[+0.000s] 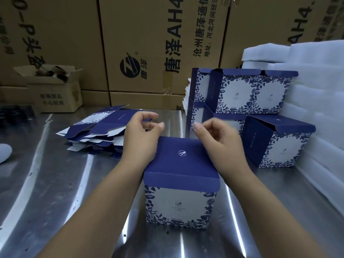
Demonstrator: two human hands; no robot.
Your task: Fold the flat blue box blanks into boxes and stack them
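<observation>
A folded blue box [181, 164] with a white floral front stands upright on the metal table [55, 183], its dark blue lid closed. My left hand [141, 135] is at the lid's far left corner and my right hand [219, 140] at its far right corner. Both have loosely curled fingers and hold nothing. A messy pile of flat blue blanks [100, 127] lies to the left, beyond my left hand. Folded boxes are stacked two high [251, 94] at the back right, and one more folded box [279, 142] stands in front of them.
White foam sheets [316, 81] are piled along the right side. Large brown cartons [149, 43] form a wall behind the table. A small open carton [55, 90] sits at the back left. A pale rounded object [4, 153] shows at the left edge.
</observation>
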